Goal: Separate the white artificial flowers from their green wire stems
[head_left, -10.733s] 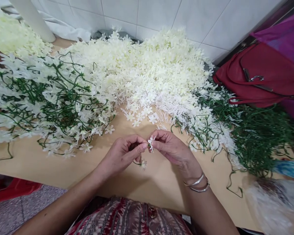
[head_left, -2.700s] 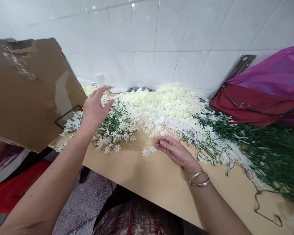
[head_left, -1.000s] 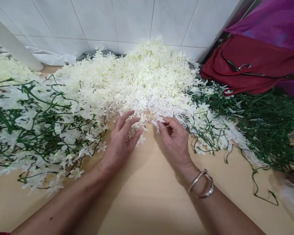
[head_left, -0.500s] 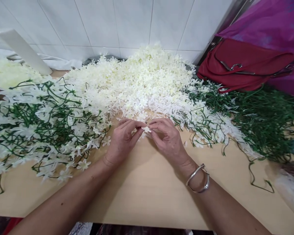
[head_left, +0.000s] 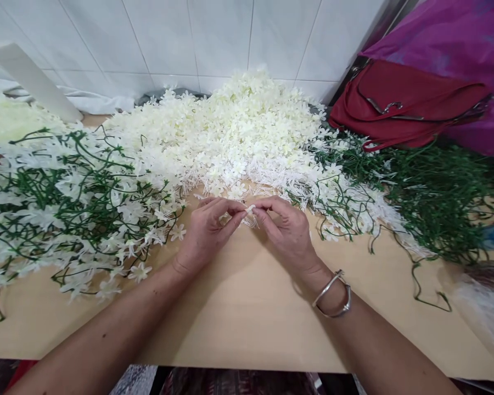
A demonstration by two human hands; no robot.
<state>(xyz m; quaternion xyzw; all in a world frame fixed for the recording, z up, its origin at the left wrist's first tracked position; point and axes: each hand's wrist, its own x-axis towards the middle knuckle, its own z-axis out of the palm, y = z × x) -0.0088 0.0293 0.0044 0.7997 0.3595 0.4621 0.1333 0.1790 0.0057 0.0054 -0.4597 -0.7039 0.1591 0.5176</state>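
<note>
Between the fingertips of both hands is a small white artificial flower [head_left: 250, 209], mostly covered by the fingers. My left hand [head_left: 212, 225] pinches it from the left, thumb against forefinger. From the right, my right hand [head_left: 286, 227] closes on it in the same kind of pinch; a silver bangle is on that wrist. Just beyond the hands lies a big heap of loose white and cream flower heads [head_left: 230, 131], with thin white stamens [head_left: 263, 173] along its near edge. Left of my left hand is a pile of white flowers on green stems [head_left: 82, 203].
Bare green stems [head_left: 436, 192] are heaped at the right. Behind them sit a red handbag [head_left: 407, 104] and a purple bag [head_left: 448, 44]. A white roll [head_left: 37, 82] leans at the back left before the tiled wall [head_left: 222, 38]. Clear plastic [head_left: 486, 302] lies on the table's right.
The white flower has turned between my fingertips; its open petals, seen before, are now mostly covered. My hands stay in nearly the same place, and the view has shifted slightly.
</note>
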